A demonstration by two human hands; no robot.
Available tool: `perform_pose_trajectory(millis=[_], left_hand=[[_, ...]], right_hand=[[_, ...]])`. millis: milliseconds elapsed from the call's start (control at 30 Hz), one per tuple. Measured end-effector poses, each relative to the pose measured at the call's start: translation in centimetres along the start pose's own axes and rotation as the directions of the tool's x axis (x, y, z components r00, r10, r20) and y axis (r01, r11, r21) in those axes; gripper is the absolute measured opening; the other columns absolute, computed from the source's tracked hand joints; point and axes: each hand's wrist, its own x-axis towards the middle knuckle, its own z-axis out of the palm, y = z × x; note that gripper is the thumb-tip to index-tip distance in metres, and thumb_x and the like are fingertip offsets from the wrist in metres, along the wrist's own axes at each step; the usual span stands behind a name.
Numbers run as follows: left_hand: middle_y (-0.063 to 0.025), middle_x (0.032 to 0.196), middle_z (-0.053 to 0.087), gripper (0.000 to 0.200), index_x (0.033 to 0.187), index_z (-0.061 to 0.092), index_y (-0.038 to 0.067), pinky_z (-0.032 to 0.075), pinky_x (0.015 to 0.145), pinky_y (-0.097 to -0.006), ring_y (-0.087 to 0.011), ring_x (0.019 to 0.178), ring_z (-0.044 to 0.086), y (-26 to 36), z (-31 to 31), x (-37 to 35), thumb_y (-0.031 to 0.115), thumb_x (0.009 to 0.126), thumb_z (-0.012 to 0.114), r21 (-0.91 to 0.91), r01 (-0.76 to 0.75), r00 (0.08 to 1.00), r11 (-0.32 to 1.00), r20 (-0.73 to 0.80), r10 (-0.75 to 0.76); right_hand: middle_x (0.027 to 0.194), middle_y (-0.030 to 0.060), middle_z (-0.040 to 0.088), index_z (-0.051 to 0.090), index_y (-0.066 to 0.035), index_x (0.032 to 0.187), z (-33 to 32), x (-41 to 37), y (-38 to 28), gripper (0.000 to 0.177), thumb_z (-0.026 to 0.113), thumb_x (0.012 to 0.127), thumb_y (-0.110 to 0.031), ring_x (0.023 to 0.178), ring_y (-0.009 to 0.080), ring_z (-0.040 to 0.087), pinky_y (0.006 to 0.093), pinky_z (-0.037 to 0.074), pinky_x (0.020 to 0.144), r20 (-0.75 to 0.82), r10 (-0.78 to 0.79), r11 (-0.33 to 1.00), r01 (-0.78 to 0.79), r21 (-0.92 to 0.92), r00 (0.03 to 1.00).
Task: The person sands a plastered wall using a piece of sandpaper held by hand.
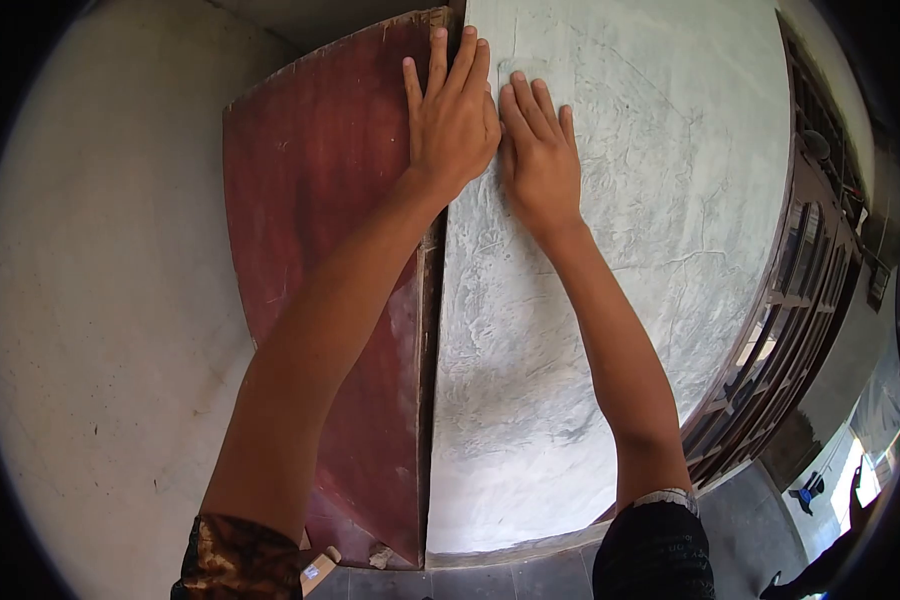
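Observation:
My left hand (pixel 454 112) lies with spread fingers across the upper right edge of a dark red wooden panel (pixel 320 190), its thumb side reaching over to the pale wall. Just right of it, my right hand (pixel 544 155) rests flat on a grey-white plastered wall (pixel 620 300) with raised, wrinkled texture. Both hands are open, and no object shows in either. A narrow dark gap (pixel 429 350) runs down between the panel's edge and the plastered wall. What lies under the palms is hidden.
A plain beige wall (pixel 110 280) stands at the left. Dark wooden window frames with bars (pixel 790 290) line the right. Grey floor tiles (pixel 490 580) show below, with a small wooden piece bearing a label (pixel 318 570) near the panel's foot. A blue and black object (pixel 808 492) is far right.

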Motion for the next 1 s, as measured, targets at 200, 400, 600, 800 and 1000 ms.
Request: perform_pose_trajectory(millis=[200, 400, 600, 800, 1000], left_hand=[[-0.0140, 0.165, 0.039, 0.050, 0.150, 0.049, 0.000, 0.014, 0.121, -0.0687, -0.0395, 0.157, 0.024, 0.1, 0.3, -0.2, 0.011, 0.102, 0.043, -0.035, 0.007, 1.000, 0.999, -0.025, -0.008], [-0.0147, 0.164, 0.041, 0.050, 0.150, 0.050, 0.000, 0.016, 0.120, -0.0700, -0.0404, 0.156, 0.025, 0.2, -0.3, -1.5, 0.010, 0.101, 0.043, -0.054, -0.007, 1.000, 0.999, -0.026, 0.005], [-0.0157, 0.164, 0.039, 0.053, 0.152, 0.047, -0.001, 0.016, 0.119, -0.0713, -0.0417, 0.156, 0.025, 0.4, -0.5, -1.8, 0.009, 0.099, 0.045, -0.022, -0.022, 1.000, 1.000, 0.009, 0.022], [-0.0162, 0.166, 0.036, 0.055, 0.153, 0.043, -0.002, 0.016, 0.120, -0.0700, -0.0387, 0.157, 0.024, 0.7, -1.3, -2.3, 0.009, 0.100, 0.045, -0.004, -0.053, 0.998, 0.999, 0.045, 0.053], [-0.0163, 0.166, 0.037, 0.055, 0.153, 0.043, -0.003, 0.016, 0.121, -0.0681, -0.0333, 0.157, 0.027, 0.5, -1.0, -2.3, 0.010, 0.100, 0.046, -0.013, -0.086, 0.994, 0.996, 0.069, 0.087]], right_hand=[[0.150, 0.0114, 0.057, 0.061, -0.005, 0.140, 1.0, 3.6, 1.0, 0.041, 0.058, 0.099, -0.014, 0.144, 0.0315, 0.048, 0.0608, 0.035, 0.116, -0.084, -0.072, 0.997, 0.069, -0.037, 0.994], [0.153, 0.0093, 0.055, 0.062, -0.006, 0.139, -0.5, -3.6, -1.5, 0.040, 0.058, 0.100, -0.014, 0.145, 0.0299, 0.047, 0.0614, 0.033, 0.117, 0.013, 0.042, 0.999, -0.042, 0.019, 0.999], [0.153, 0.0075, 0.055, 0.060, -0.008, 0.142, 0.8, 3.0, 1.2, 0.041, 0.057, 0.101, -0.016, 0.147, 0.0289, 0.045, 0.0635, 0.031, 0.118, -0.070, -0.003, 1.000, 0.002, -0.021, 0.998], [0.154, 0.0083, 0.053, 0.060, -0.006, 0.141, -1.3, -5.6, -1.4, 0.041, 0.058, 0.101, -0.015, 0.146, 0.0309, 0.046, 0.0648, 0.032, 0.117, 0.058, 0.061, 0.998, -0.060, -0.029, 0.996], [0.152, 0.0081, 0.056, 0.061, -0.006, 0.139, 0.4, 2.9, 1.6, 0.039, 0.057, 0.101, -0.017, 0.144, 0.0306, 0.048, 0.0626, 0.034, 0.116, -0.106, 0.006, 0.999, -0.010, -0.033, 0.994]])
